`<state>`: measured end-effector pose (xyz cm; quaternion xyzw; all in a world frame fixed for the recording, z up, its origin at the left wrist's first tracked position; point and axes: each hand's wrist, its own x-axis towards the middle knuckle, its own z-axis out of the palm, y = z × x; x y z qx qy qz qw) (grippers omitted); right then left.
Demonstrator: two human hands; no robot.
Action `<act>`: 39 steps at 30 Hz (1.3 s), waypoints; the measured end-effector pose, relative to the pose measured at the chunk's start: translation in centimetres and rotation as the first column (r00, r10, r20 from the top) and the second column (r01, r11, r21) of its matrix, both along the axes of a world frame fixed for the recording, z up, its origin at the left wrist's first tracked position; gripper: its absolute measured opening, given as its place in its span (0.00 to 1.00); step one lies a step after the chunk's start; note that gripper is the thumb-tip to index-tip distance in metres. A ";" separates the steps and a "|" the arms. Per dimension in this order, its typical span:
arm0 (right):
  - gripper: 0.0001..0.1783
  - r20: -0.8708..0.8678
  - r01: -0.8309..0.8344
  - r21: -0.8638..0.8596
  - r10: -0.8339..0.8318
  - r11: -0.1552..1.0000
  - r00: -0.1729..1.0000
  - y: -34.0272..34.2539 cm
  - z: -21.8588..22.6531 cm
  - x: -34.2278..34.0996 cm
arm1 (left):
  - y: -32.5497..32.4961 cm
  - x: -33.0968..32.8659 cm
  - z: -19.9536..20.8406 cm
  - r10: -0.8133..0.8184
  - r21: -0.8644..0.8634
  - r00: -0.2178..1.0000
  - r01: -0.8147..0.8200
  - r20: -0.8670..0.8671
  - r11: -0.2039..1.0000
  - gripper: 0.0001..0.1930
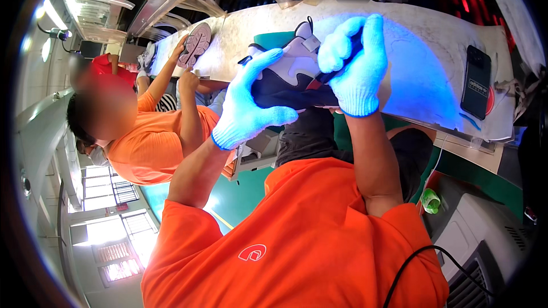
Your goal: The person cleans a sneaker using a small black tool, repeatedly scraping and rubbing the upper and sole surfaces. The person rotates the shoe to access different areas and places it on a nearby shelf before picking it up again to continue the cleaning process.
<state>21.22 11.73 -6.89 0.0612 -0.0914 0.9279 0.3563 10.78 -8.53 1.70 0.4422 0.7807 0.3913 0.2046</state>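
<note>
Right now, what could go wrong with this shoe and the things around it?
The shoe could slip: the left hand clasps one end out by the near edge of the table, and the hold of the right hand is partly hidden by its curled fingers. The cable looped by the right sleeve might snag if that arm swings. The phone on the table's right might get knocked by a wide reach.
</note>
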 end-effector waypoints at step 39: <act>0.27 0.100 -0.161 0.099 0.152 0.982 0.983 0.0 -0.5 -0.8 | 0.5 1.0 0.2 0.276 -0.037 0.878 -0.285 0.392 0.958 0.48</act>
